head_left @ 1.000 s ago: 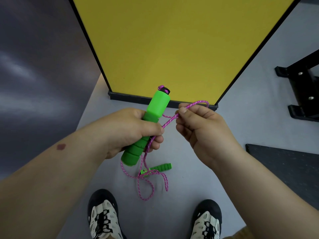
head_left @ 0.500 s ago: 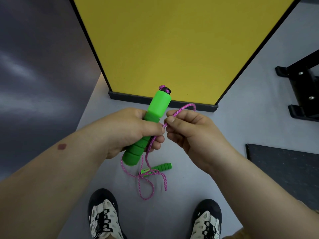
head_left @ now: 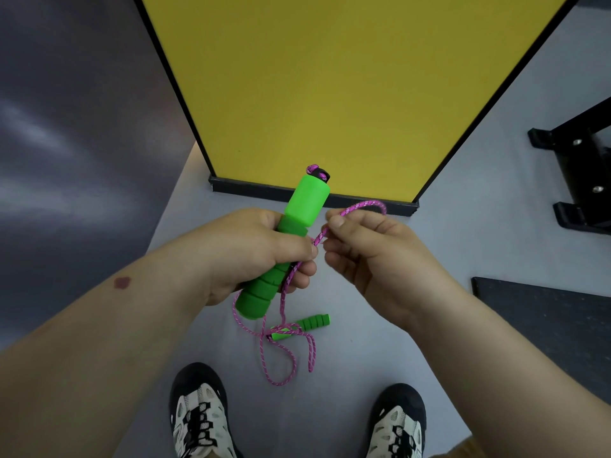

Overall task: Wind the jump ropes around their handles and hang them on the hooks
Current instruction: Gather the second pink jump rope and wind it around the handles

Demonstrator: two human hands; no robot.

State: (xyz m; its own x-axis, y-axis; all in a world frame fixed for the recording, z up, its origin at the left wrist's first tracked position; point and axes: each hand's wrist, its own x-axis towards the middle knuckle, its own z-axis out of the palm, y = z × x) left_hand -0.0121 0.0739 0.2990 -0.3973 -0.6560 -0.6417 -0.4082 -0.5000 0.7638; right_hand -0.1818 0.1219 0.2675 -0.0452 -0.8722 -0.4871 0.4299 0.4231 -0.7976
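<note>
My left hand [head_left: 251, 252] grips a bright green jump-rope handle [head_left: 305, 206] around its middle, held tilted with its black capped end up and to the right. A pink braided rope [head_left: 287, 325] runs from under my left thumb to my right hand [head_left: 367, 249], which pinches it between thumb and forefinger just right of the handle; a short loop arcs over my right fingers. The remaining rope hangs down in loose loops to the floor, where the second green handle [head_left: 307, 323] lies between and ahead of my feet. No hooks are in view.
A yellow panel [head_left: 330, 87] with a black frame stands upright directly ahead on the grey floor. A black metal stand base [head_left: 575, 180] sits at the right, a dark mat [head_left: 545, 325] at the lower right. My two shoes [head_left: 198, 418] are at the bottom.
My right hand moved left toward the handle with the rope, then stayed close beside my left thumb, raising a small loop. My left hand and the handle on the floor have hardly moved.
</note>
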